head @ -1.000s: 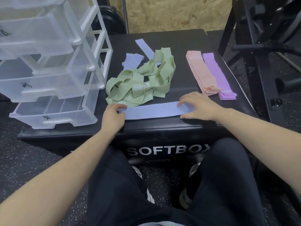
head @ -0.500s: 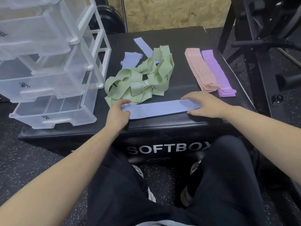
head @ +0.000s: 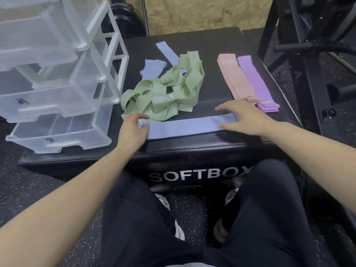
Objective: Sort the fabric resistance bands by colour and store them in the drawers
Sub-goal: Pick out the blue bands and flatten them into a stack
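Along box (head: 221, 151) front edge, both hands flatten blue band (head: 185, 128).

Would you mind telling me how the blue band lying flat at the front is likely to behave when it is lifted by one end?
The blue band lies limp and flat like thin fabric, so it will probably droop. It looks light. The green bands beside it have crumpled loosely, suggesting it may too.
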### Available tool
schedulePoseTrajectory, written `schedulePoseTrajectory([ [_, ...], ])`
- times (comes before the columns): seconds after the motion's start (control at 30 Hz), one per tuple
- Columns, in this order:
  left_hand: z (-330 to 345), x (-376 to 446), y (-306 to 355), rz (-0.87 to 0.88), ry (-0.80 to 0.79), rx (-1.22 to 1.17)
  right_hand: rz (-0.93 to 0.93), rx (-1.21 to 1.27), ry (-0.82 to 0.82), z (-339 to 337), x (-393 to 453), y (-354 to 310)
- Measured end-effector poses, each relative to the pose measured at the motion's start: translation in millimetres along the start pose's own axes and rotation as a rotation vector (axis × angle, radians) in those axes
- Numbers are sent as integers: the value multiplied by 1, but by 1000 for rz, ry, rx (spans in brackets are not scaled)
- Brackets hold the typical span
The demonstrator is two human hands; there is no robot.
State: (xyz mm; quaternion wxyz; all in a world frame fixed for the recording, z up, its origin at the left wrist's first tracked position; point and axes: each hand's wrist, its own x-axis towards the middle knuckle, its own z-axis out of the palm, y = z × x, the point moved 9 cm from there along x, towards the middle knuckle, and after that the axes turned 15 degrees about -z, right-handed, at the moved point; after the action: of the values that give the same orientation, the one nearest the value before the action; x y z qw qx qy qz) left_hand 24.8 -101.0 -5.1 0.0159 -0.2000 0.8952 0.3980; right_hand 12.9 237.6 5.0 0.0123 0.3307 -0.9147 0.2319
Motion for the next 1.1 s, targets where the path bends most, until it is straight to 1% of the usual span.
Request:
schedulePoseTrajectory([
  [0.17, -8, 3, 27, 145, 36, 13, -7, -29, 82, -20, 20, -8],
  [0.37, -14, 27, 63, 210, 48, -11, -58, -14, 103, -33, 63, -14],
  [0.57, -6, 72, 93, 185, 11, 25, -76, 23, 129, -34, 117, -12],
  [0.7, 4, 109, 109, 176, 28, 60, -64, 65, 156, -34, 155, -5],
  [0.9, 14, 178, 114, 97, 56, -5, -63, 77, 166, -25, 200, 10],
  [1.1, 37, 221, 115, 74, 71, 151, -73, 75, 159, -18, 221, 24],
])
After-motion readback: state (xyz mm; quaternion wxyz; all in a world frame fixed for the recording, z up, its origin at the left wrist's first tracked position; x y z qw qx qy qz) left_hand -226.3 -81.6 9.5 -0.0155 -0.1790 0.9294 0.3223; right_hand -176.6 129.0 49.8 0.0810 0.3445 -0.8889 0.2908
